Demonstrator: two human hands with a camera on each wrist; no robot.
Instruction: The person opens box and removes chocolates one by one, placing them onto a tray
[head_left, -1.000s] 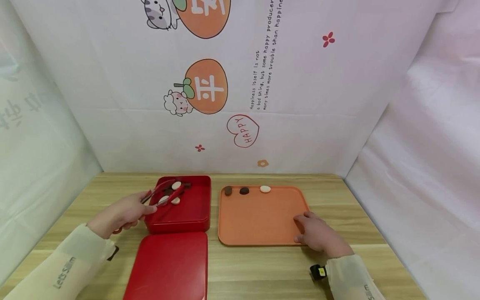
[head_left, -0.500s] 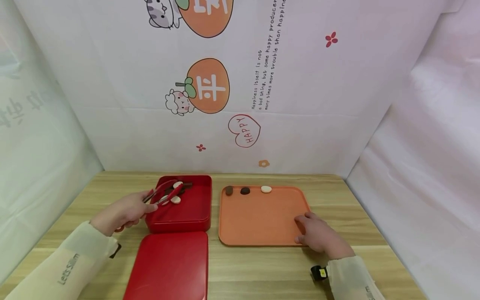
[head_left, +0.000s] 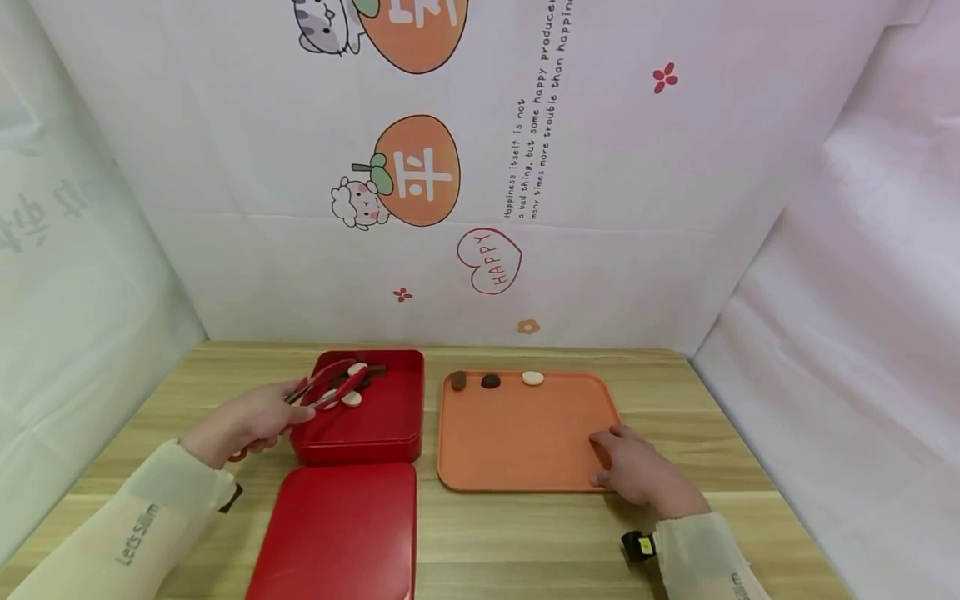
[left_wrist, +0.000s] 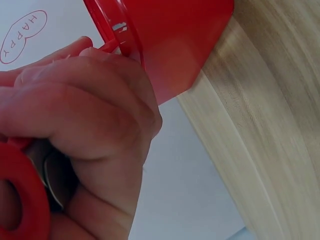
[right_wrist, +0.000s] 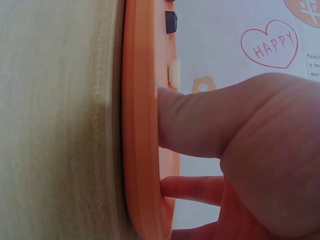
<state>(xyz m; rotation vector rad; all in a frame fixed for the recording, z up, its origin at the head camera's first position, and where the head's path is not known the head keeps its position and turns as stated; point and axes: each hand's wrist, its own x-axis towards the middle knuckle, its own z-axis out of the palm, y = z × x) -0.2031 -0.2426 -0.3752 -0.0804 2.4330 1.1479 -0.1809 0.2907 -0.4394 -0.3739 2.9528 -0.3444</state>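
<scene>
In the head view my left hand (head_left: 258,423) holds red-tipped metal tongs (head_left: 347,387) inside the open red box (head_left: 390,425). Their two arms stand apart, with a white oval piece (head_left: 357,369) between the tips. Another white oval piece (head_left: 351,399) and several dark brown pieces (head_left: 377,370) lie close by, partly hidden by the tongs. The left wrist view shows curled fingers and a red handle loop (left_wrist: 35,192) below them. My right hand (head_left: 636,467) rests on the right side of the orange tray (head_left: 525,442), thumb and fingers touching its inner surface.
Along the tray's far edge lie a brown piece (head_left: 458,381), a black piece (head_left: 491,381) and a white oval piece (head_left: 532,378). A red lid (head_left: 337,533) lies in front of the box. White printed cloth (head_left: 600,208) walls the wooden table (head_left: 510,542) behind and at both sides.
The head view has shifted very slightly. Both hands keep nearly the same places: the left with the tongs in the box, the right on the tray.
</scene>
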